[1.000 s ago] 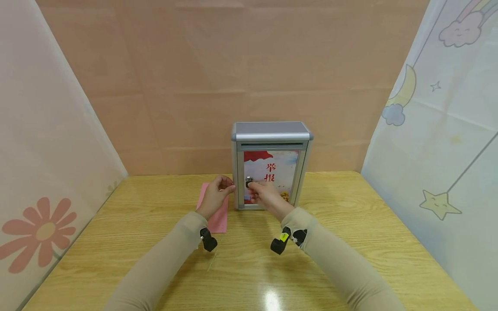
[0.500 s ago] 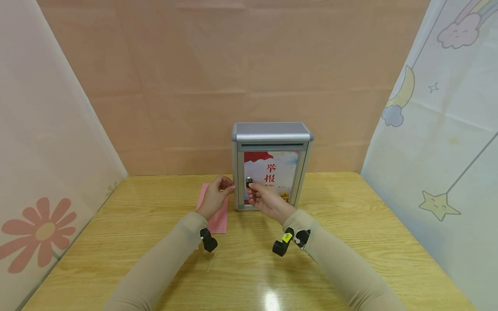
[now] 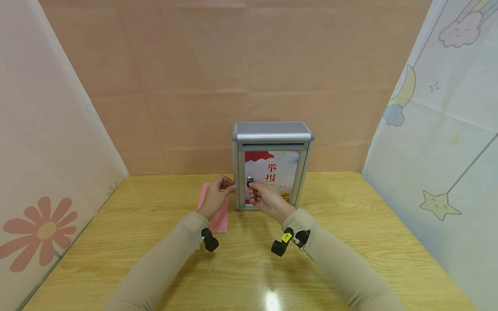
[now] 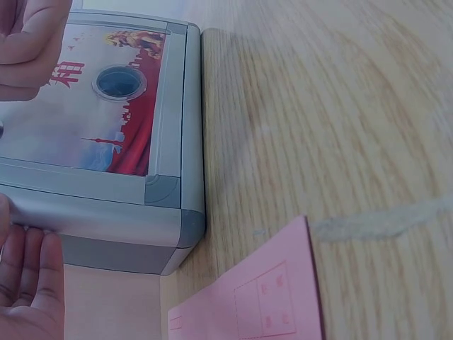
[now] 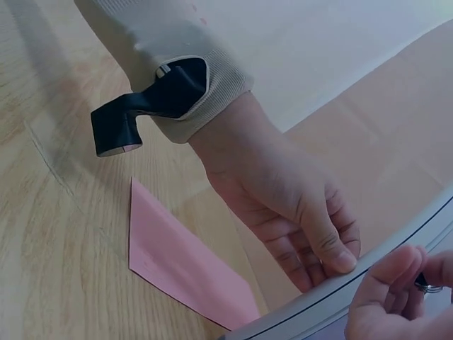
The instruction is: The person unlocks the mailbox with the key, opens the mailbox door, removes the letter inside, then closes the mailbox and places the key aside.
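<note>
A grey metal letter box with a slot near its top and a red-and-white printed front stands upright on the table. My right hand pinches a small black-headed key at the left side of the front panel. In the right wrist view a metal ring shows beside the key's black head. My left hand rests against the left side of the box, thumb and fingertips at its edge. In the left wrist view its fingers lie nearly straight along the side.
A pink envelope with printed outlines lies on the wooden table, partly under my left hand. A thin pale strip lies nearer me. An orange-pink backdrop rises behind the box, and patterned sheets flank both sides.
My right hand has shifted and turned slightly at the key, uncovering more of the red lettering. The left hand and the box have stayed in place.
</note>
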`<action>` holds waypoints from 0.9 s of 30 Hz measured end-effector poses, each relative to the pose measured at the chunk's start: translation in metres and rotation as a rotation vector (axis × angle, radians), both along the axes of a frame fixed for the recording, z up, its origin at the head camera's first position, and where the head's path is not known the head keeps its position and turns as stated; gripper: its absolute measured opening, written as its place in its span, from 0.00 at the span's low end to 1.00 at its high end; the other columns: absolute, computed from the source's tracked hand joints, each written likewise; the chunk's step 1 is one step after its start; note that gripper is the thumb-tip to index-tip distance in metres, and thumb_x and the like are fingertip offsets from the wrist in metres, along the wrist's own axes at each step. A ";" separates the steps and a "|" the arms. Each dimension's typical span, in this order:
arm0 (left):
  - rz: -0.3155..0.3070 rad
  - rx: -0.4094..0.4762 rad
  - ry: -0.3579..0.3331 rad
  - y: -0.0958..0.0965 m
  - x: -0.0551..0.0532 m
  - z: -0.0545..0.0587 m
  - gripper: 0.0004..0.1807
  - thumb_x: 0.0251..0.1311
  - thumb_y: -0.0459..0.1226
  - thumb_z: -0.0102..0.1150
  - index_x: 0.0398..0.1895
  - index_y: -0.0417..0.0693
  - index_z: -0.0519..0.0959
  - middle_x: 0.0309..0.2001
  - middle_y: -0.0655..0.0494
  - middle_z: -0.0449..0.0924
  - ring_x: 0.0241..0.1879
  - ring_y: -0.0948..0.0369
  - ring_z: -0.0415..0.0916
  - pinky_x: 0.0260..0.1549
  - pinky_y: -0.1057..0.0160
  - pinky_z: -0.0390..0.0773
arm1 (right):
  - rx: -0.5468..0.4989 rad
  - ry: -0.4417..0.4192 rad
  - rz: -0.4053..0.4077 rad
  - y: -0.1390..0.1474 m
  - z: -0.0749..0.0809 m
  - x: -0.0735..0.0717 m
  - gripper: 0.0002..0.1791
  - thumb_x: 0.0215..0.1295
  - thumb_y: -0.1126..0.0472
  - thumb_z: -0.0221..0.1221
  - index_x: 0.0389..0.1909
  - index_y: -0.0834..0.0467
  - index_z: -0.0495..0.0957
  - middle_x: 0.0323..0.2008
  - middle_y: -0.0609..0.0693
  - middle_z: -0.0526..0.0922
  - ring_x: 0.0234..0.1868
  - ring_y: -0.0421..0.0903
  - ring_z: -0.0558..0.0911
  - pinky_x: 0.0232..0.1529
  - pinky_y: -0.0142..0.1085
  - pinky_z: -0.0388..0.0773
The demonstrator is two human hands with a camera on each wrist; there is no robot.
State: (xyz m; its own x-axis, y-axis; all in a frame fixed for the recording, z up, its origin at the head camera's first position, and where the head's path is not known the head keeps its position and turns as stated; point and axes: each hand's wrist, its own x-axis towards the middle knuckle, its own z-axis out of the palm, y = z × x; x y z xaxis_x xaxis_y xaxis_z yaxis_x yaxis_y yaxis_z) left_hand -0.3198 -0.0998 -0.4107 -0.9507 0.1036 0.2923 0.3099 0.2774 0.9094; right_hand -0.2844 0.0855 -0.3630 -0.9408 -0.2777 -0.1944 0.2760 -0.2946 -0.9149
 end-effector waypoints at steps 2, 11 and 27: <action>0.000 0.002 -0.004 0.000 0.000 0.000 0.10 0.63 0.41 0.62 0.42 0.45 0.76 0.39 0.51 0.79 0.40 0.57 0.75 0.44 0.59 0.73 | -0.037 -0.017 0.006 0.001 0.000 0.001 0.09 0.76 0.62 0.45 0.35 0.59 0.70 0.27 0.46 0.74 0.25 0.36 0.71 0.27 0.25 0.72; 0.003 -0.002 -0.007 0.000 0.001 0.001 0.10 0.64 0.40 0.61 0.42 0.45 0.76 0.40 0.51 0.79 0.40 0.57 0.75 0.43 0.60 0.74 | -0.028 0.004 0.009 0.001 -0.001 0.002 0.10 0.76 0.62 0.46 0.33 0.59 0.71 0.25 0.45 0.74 0.24 0.35 0.71 0.26 0.24 0.72; 0.000 -0.009 -0.024 0.001 0.000 0.001 0.09 0.64 0.39 0.60 0.43 0.44 0.75 0.40 0.50 0.78 0.41 0.57 0.75 0.42 0.61 0.76 | -0.038 -0.019 -0.010 0.001 -0.003 0.001 0.08 0.76 0.62 0.47 0.37 0.60 0.71 0.26 0.45 0.75 0.24 0.34 0.73 0.27 0.23 0.74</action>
